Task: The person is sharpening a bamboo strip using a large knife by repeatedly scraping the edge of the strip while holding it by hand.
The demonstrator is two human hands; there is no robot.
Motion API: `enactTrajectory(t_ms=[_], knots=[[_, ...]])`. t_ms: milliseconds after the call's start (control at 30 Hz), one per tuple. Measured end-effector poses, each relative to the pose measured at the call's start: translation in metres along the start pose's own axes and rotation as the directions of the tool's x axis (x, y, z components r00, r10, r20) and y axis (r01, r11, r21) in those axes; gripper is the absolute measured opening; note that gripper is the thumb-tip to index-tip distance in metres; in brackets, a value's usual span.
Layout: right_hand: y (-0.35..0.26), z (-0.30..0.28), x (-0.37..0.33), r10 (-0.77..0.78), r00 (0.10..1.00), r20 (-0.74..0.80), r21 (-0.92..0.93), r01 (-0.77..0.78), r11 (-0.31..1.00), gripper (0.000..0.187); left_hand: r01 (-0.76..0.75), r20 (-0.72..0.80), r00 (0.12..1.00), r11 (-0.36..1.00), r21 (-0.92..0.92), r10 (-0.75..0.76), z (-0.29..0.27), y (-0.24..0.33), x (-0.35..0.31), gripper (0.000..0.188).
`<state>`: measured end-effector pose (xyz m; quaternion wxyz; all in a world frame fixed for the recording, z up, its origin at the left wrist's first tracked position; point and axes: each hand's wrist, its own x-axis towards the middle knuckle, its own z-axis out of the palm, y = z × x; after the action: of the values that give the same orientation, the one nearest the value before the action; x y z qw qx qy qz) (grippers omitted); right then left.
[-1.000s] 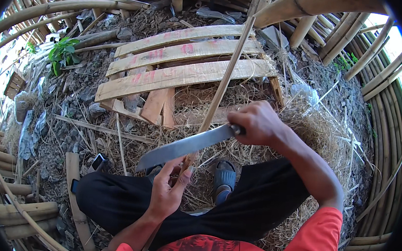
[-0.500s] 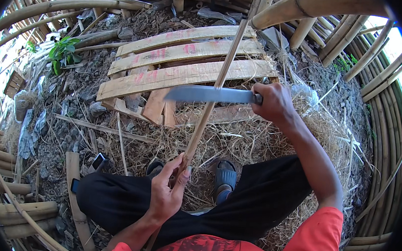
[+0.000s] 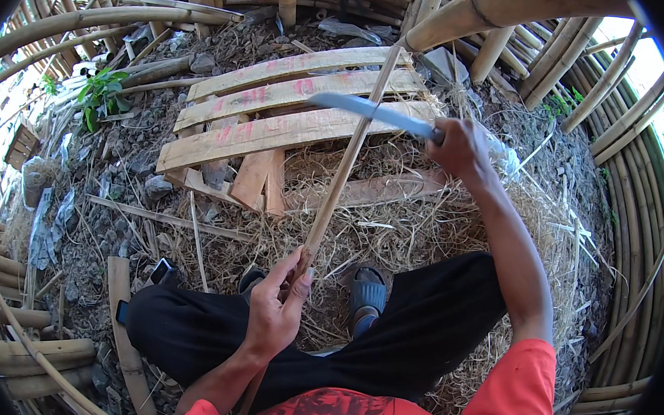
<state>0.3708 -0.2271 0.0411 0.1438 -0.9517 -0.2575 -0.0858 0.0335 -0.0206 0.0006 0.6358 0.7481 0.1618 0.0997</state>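
My left hand (image 3: 278, 301) is closed round the lower part of a long, thin bamboo strip (image 3: 344, 176). The strip slants up and away from me, over a slatted wooden pallet (image 3: 276, 130). In my right hand (image 3: 463, 149) is the dark handle of a large machete (image 3: 401, 120), my fingers wrapped about it. Its long blade lies across the upper part of the strip, pointing left with the tip a little raised. Whether the edge bites into the strip I cannot tell.
Dry shavings (image 3: 368, 238) cover the ground round my sandal (image 3: 368, 292). A thick bamboo pole (image 3: 519, 13) crosses at the upper right, and stacked bamboo (image 3: 632, 254) lines the right side. By my left knee lie a phone-like device (image 3: 162, 270) and a flat bamboo piece (image 3: 130, 340).
The machete has moved up along the strip, away from me, and its blade now tilts with the handle lower. My left hand keeps its hold.
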Motion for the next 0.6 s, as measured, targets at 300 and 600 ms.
enactTrajectory(t_ms=[300,600], knots=[[0.016,-0.020,-0.006,0.082,0.995,-0.052,-0.115,-0.088,0.989,0.017,-0.032,0.021,0.999,0.999,0.007,0.032,0.007,0.002,0.000,0.041],[0.000,-0.021,-0.024,0.039,0.992,-0.116,0.070,-0.031,0.997,0.015,-0.006,0.021,1.000,1.000,-0.021,0.007,-0.001,0.007,-0.004,0.040]])
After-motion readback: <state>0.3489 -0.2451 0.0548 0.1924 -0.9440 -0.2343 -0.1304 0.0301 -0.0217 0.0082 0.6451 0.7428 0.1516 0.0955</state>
